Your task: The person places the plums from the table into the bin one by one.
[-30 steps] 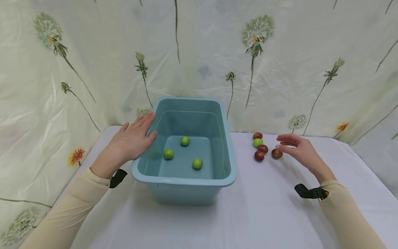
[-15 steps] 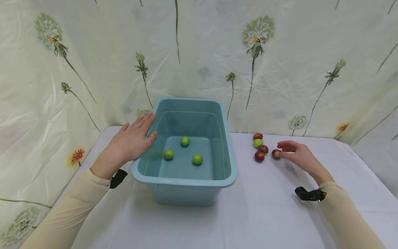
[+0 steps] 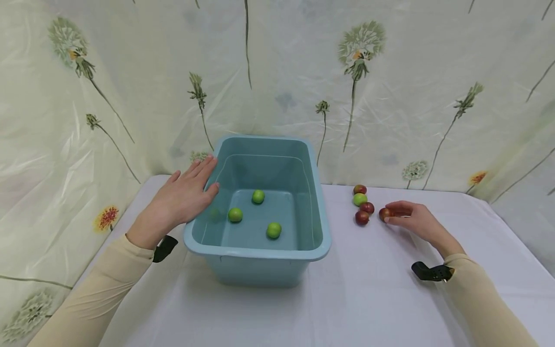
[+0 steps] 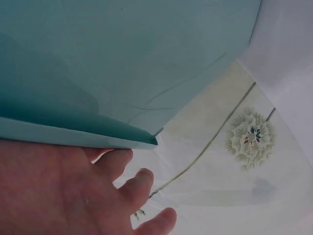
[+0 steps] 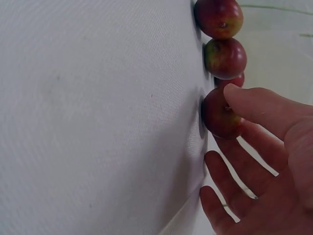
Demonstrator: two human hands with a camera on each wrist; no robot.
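Observation:
My left hand [image 3: 184, 195] lies with straight fingers on the left rim of a blue plastic tub [image 3: 260, 253]; the left wrist view has its fingers [image 4: 139, 188] against the rim's underside. Inside the tub are a rear green apple [image 3: 257, 196], a left one [image 3: 235, 215] and a front one [image 3: 273, 230]. On the table to the right, my right hand [image 3: 414, 219] pinches a small red apple [image 3: 384, 214] between thumb and fingers. In the right wrist view the thumb presses on this apple [image 5: 218, 115], which sits at the cloth, while the other fingers spread below.
Just left of the pinched apple lie two dark red apples [image 3: 362, 218], a green apple [image 3: 359, 199] and a red-green apple [image 3: 360, 189] in a loose row. A white cloth [image 3: 355, 299] covers the table. Behind hangs a dandelion-print curtain [image 3: 286, 62].
My right hand has lowered slightly and closed its thumb and fingers on the red apple. The front green apple in the tub has rolled a little. My left hand has stayed put.

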